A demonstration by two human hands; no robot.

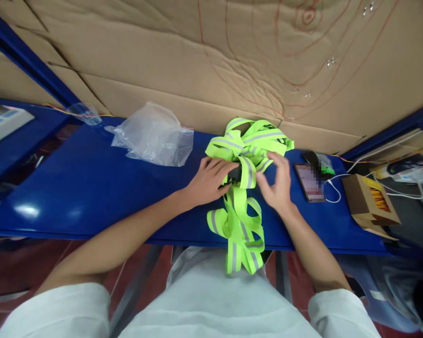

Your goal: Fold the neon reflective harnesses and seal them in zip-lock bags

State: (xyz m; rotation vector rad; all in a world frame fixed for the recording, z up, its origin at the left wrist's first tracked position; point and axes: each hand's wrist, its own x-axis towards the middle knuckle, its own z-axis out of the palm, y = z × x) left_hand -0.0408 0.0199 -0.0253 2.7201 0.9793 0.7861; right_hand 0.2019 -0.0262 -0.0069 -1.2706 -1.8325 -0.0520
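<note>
A tangle of neon-yellow reflective straps [245, 155] with grey stripes lies on the blue table [92, 188]; part of it hangs over the front edge toward my lap. My left hand [211, 178] is curled around the straps at a dark piece in the middle of the bundle. My right hand [276, 180] presses against the bundle from the right, its fingers bent and pinching a strap.
A crumpled clear plastic bag [153, 136] lies to the left. To the right are a phone [310, 182] with a white cable, a dark device [319, 162] and an open cardboard box [371, 204]. A cardboard wall [215, 61] stands behind the table.
</note>
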